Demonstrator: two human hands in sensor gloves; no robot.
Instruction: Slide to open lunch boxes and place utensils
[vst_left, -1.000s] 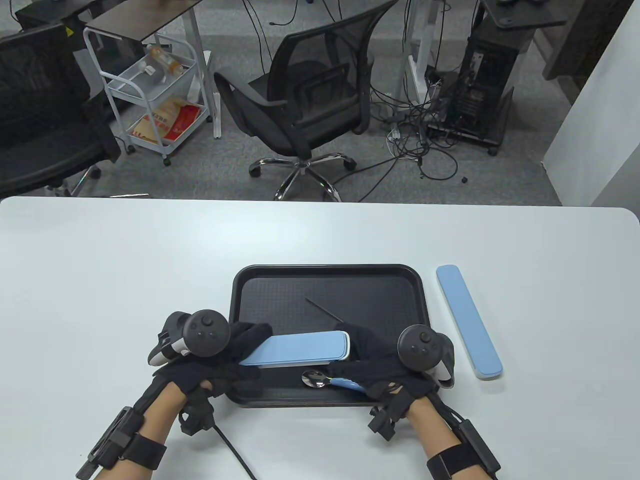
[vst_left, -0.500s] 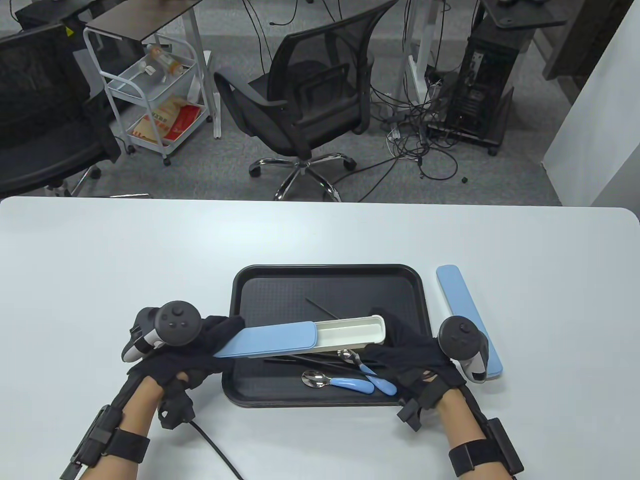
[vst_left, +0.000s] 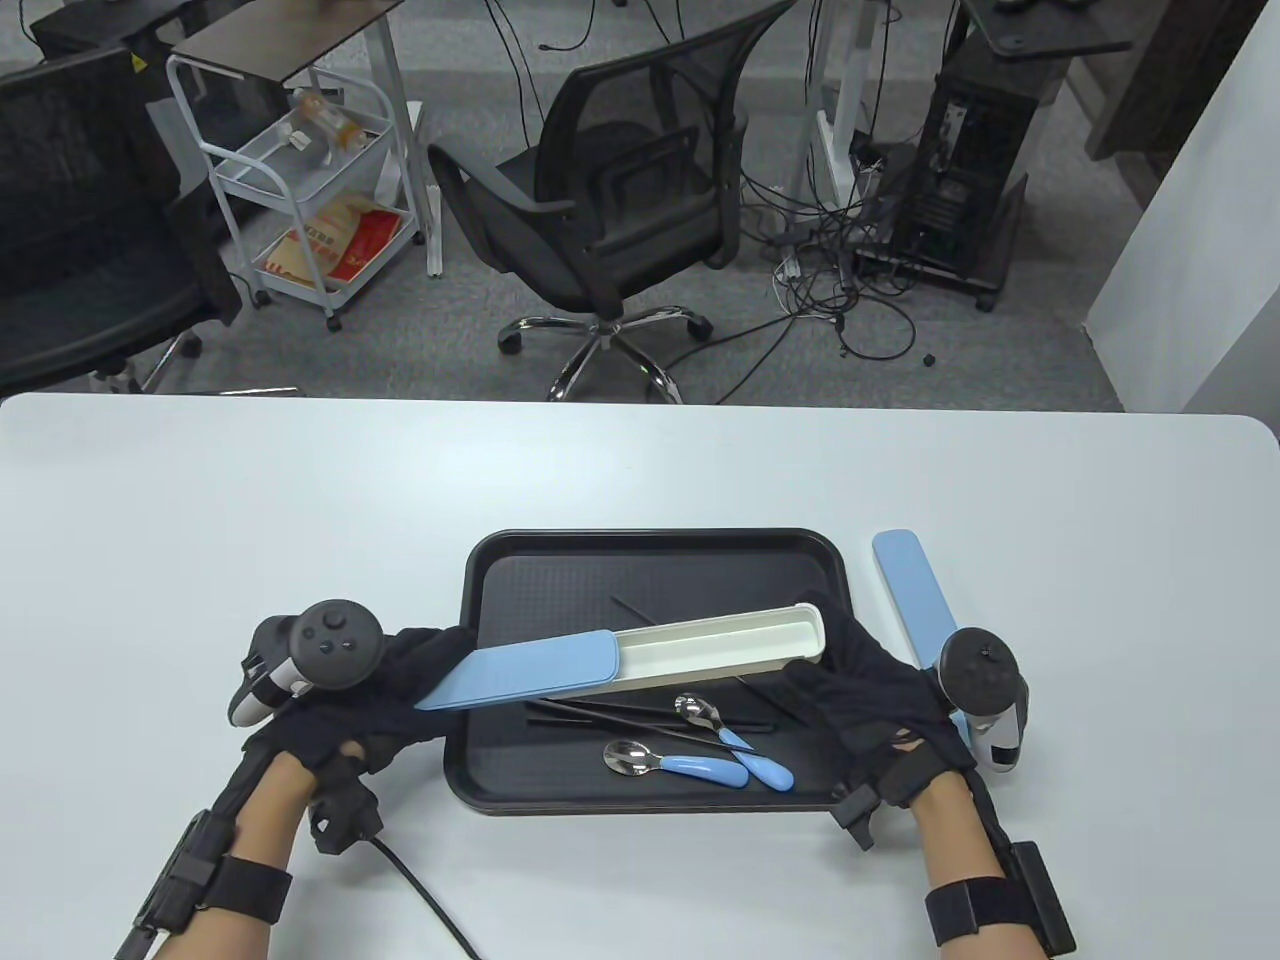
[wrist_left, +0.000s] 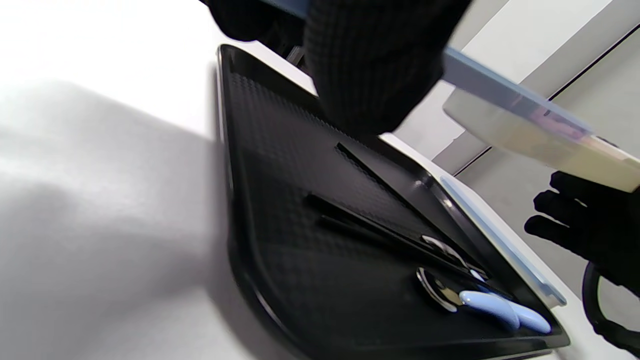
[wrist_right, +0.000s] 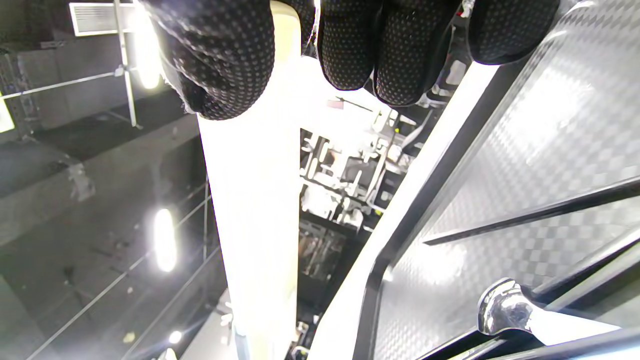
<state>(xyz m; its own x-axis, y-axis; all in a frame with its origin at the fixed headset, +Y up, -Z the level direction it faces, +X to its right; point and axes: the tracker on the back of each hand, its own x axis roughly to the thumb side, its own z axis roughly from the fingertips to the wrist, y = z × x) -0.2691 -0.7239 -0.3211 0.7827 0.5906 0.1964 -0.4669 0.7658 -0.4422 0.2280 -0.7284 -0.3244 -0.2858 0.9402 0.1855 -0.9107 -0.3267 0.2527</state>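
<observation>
Left hand (vst_left: 400, 680) at 8 o'clock of the tray (vst_left: 480, 600) grips the blue lid (vst_left: 530, 670), drawing it off. Cream box base (vst_left: 720, 645) spans the tray's middle, held above it, mostly uncovered. Spoons (vst_left: 700, 760) and chopsticks (vst_left: 620, 712) lie below at 6 o'clock, ready for loading. Right hand (vst_left: 860, 690) at 4 o'clock pinches the base's end, bracing the pull. Second closed box (vst_left: 910, 590) waits just beside the tray at 3 o'clock.

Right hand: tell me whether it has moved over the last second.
Yes. The right hand has drawn rightward, from over the black tray's middle to its right rim.
</observation>
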